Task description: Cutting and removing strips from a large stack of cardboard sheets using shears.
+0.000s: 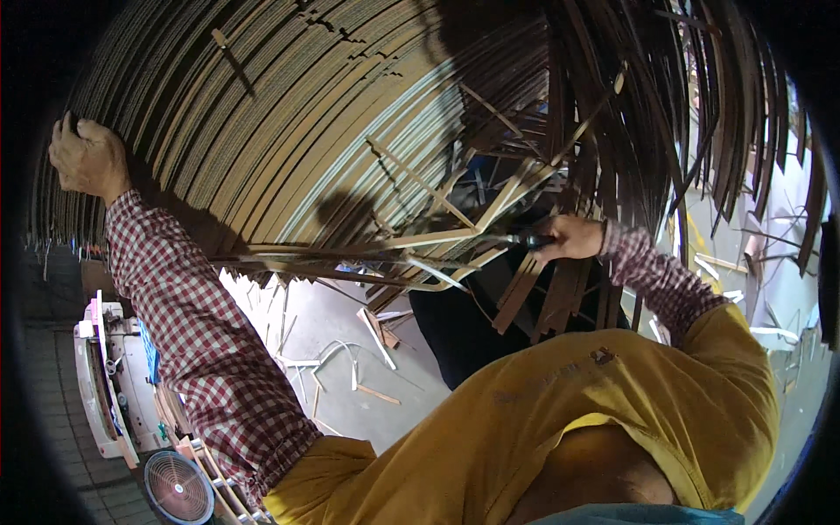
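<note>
A large stack of brown cardboard sheets [289, 131] fills the upper part of the view, its many edges curving across. My left hand [90, 159] is at the stack's far left, fingers bent against the sheet edges. My right hand [570, 238] is closed around a dark-handled tool [528, 240], whose working end I cannot make out clearly. Just left of this tool, loose cardboard strips [437, 236] hang bent and crossing along the stack's lower edge. Darker strips [604, 105] dangle in a dense bunch above and right of my right hand.
Cut cardboard scraps [378, 395] lie scattered over the pale floor [411, 359] below the stack. At lower left are a round fan [178, 486] and a white machine [112, 376]. More strips [735, 114] hang at the right edge.
</note>
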Demonstrator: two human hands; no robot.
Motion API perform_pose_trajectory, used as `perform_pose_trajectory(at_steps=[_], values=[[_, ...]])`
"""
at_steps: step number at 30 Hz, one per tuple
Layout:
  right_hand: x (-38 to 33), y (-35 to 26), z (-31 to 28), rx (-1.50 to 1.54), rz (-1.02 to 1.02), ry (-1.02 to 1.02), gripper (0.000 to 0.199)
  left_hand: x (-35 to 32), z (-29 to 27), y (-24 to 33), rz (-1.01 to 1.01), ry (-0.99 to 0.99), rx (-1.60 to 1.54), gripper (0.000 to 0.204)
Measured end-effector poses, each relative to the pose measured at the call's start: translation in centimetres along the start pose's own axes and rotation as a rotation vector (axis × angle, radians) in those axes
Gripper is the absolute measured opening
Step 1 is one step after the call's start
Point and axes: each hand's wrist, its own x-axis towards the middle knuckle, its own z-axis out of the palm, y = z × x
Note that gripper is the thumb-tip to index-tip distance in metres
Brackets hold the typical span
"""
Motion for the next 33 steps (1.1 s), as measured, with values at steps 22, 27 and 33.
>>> perform_pose_trajectory(at_steps=[22,27,33], values=[[8.2,-0.1,-2.2,-0.337,-0.179,0.598,0.043,-0.4,0.0,-0.3,-0.009,-0.035,0.056,0.036],[-0.4,10.4,-6.5,-0.544,0.029,0.346,0.031,-0.1,-0.9,0.7,-0.014,-0.030,0.039,0.037],[-6.5,2.6,-6.3,-0.309,0.307,0.145,0.040,0.5,-1.1,0.8,-0.008,-0.048,0.011,0.036]])
